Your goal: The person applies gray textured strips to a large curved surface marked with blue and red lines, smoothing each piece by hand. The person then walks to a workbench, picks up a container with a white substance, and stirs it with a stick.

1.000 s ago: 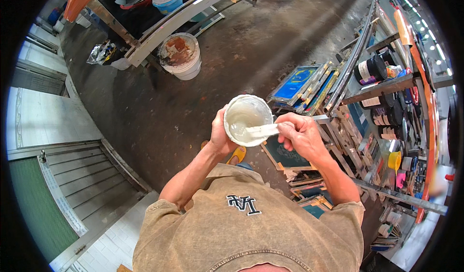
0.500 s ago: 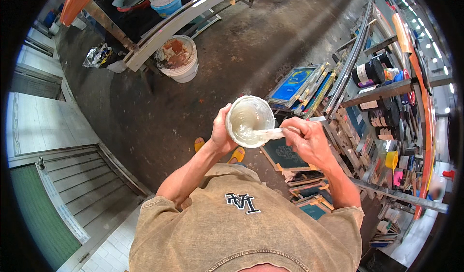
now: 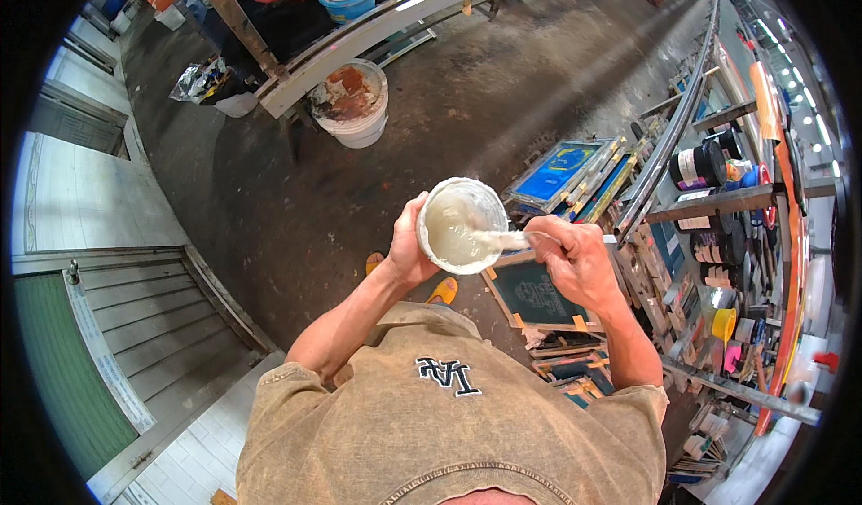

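My left hand (image 3: 409,243) is wrapped around the side of a white plastic tub (image 3: 492,202), tilted so that its mouth faces up toward me. Inside lies a thick, glossy off-white paste (image 3: 452,227) with swirl marks, and smears of it coat the rim. My right hand (image 3: 575,261) grips a stirring stick (image 3: 505,239) that is covered in the same white paste. The stick crosses the tub's right rim, and its tip is sunk in the paste, out of sight.
A larger white bucket (image 3: 357,133) with reddish-brown residue stands on the floor under a table edge (image 3: 328,63). Framed screens (image 3: 558,169) are stacked to the right, and a dark framed panel (image 3: 539,291) leans below my right hand. Shelves hold black jars (image 3: 700,166).
The stick has swung slightly within the tub, and the paste's swirl has changed shape. Both hands keep their hold. The surroundings have shifted a little to the right in view.
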A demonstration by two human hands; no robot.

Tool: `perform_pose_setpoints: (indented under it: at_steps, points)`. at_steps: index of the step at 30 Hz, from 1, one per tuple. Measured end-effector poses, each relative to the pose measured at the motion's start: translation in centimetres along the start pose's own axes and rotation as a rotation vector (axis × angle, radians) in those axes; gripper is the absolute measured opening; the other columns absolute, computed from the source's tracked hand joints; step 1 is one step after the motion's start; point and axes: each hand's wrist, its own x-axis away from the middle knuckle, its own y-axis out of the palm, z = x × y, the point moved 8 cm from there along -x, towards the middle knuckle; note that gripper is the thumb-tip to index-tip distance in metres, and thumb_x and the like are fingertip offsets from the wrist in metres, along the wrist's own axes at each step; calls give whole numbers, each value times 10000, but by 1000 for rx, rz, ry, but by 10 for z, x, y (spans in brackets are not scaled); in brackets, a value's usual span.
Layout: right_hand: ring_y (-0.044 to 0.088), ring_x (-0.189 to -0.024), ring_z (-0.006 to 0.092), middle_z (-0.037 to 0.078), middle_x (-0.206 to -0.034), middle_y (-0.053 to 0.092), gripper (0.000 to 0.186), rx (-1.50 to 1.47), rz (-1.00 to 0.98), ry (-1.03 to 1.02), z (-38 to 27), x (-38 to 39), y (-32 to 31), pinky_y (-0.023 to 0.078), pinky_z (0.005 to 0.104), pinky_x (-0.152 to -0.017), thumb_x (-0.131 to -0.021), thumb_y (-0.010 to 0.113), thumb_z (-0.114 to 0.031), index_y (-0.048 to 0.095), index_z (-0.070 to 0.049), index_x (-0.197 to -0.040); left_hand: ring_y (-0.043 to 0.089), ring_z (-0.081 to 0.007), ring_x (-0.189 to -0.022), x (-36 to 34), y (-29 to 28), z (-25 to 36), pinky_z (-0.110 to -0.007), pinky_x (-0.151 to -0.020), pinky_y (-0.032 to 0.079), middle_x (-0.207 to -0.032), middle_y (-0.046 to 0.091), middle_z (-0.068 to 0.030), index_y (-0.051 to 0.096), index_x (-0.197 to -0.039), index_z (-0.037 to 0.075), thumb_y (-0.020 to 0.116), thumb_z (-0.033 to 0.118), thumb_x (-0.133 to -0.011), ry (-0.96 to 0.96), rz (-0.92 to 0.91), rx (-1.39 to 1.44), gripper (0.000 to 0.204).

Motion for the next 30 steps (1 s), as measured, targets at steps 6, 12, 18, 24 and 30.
perform_pose_setpoints:
  at_steps: [6,12,18,24,30]
  points:
    - [529,-546,37,0,-684,626,142,-611,113,418,35,8,22,435,205,-482,-973,596,-135,677,-24,-1009,566,-290,-1220,3,8,2,-459,-1049,459,-1358,552,-151,478,-1374,27,208,429,-1010,6,-44,-8,606]
    - [597,-623,326,182,-744,610,178,304,161,-234,-31,-5,-17,469,337,-574,-831,646,50,639,47,-1009,544,-307,-1249,7,7,2,-471,-1056,456,-1412,507,-166,454,-1397,15,179,393,-997,16,-14,-40,614]
    - [562,-535,158,75,-670,624,106,-261,-93,272,10,1,10,453,272,-507,-907,610,-66,664,-13,-981,552,-301,-1239,6,4,-4,-475,-1052,459,-1394,521,-156,457,-1394,28,196,407,-1000,-11,-18,15,605]
    - [560,-529,110,49,-695,641,123,-340,215,268,14,2,1,460,237,-502,-934,608,-41,663,17,-1027,561,-288,-1230,5,7,-6,-474,-1048,463,-1374,535,-147,461,-1391,45,209,439,-1004,-18,-32,7,608]
    - [610,-685,346,173,-779,609,246,229,112,-177,-30,3,-6,498,382,-627,-791,601,71,632,-2,-1024,534,-309,-1263,9,2,-1,-487,-1082,432,-1444,479,-157,460,-1400,38,181,415,-993,-1,-11,-7,621]
